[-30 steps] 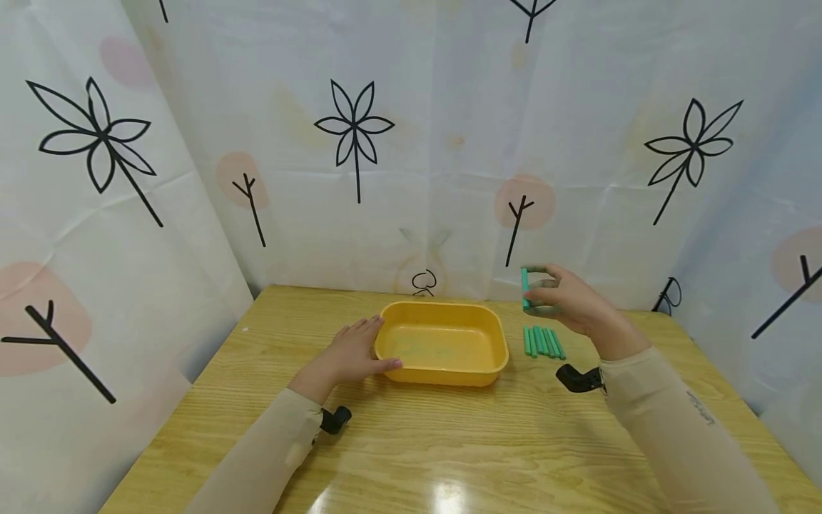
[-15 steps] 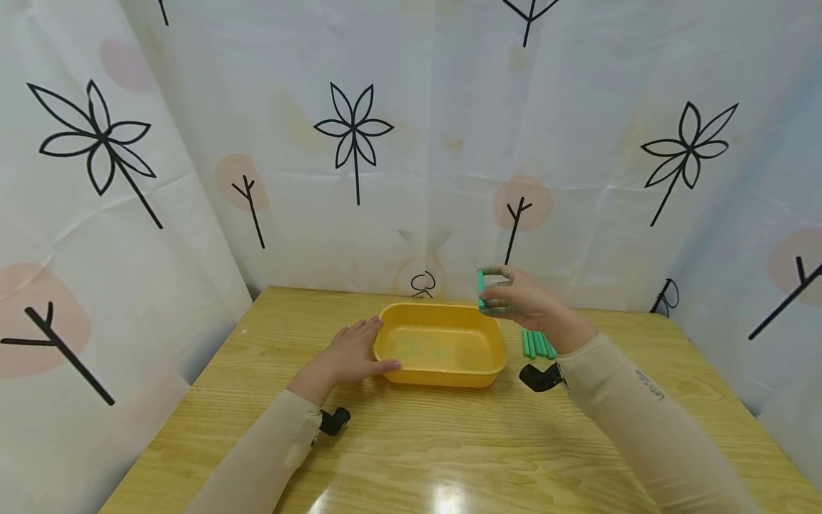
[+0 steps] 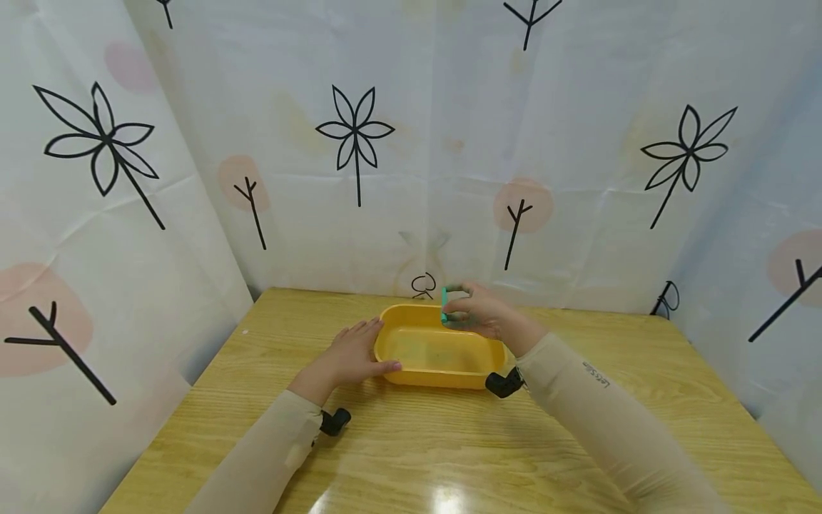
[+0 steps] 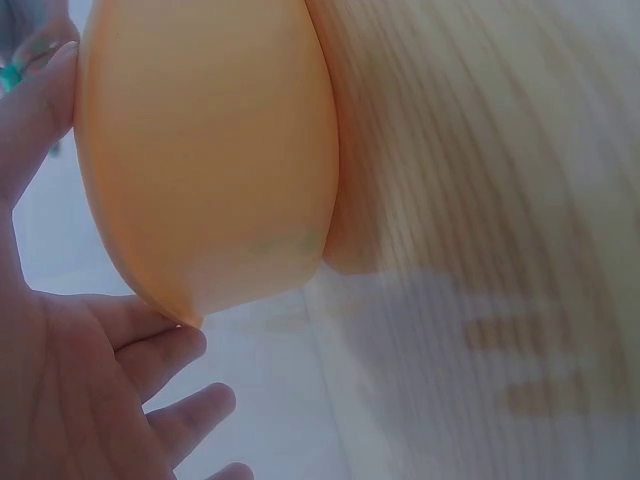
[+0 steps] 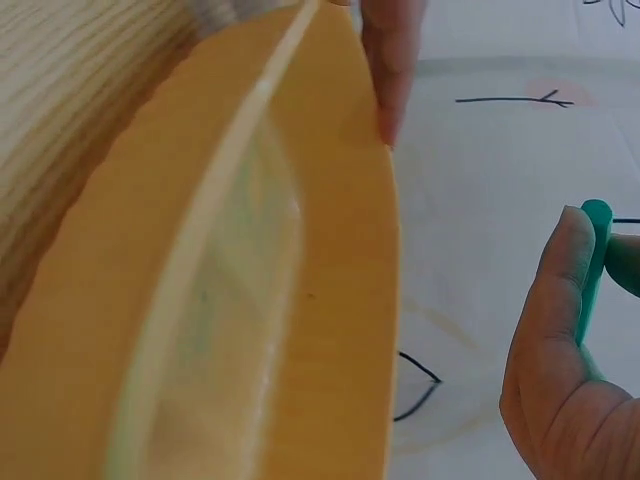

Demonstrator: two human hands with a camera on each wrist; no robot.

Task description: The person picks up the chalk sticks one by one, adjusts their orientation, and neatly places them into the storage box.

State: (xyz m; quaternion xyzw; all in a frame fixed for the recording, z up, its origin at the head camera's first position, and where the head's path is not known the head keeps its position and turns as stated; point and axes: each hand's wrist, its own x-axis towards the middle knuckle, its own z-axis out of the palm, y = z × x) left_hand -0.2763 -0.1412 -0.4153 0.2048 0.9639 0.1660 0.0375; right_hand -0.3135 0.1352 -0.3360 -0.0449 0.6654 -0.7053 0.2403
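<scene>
A yellow plastic tub (image 3: 437, 380) stands on the table, with faint green smears inside it. My left hand (image 3: 349, 357) rests on its left end, thumb over the near rim and fingers spread along the far corner. In the left wrist view, the fingertips (image 4: 185, 345) touch the rim of the tub (image 4: 215, 150). Over the tub's far rim, my right hand (image 3: 478, 313) pinches a thin green stick (image 3: 444, 305) that stands upright between thumb and fingers. The right wrist view has this green stick (image 5: 592, 275) close up; green stains mark the fingers.
The wooden table (image 3: 411, 442) reaches back to a white patterned curtain (image 3: 437, 143), which also hangs at both sides. A thin black object (image 3: 664, 298) is at the back right corner. My right forearm (image 3: 597, 400) crosses the table right of the tub.
My right hand has carried the green stick leftward from the right of the tub to above it. The row of green sticks is now hidden behind that arm. The left hand stays put.
</scene>
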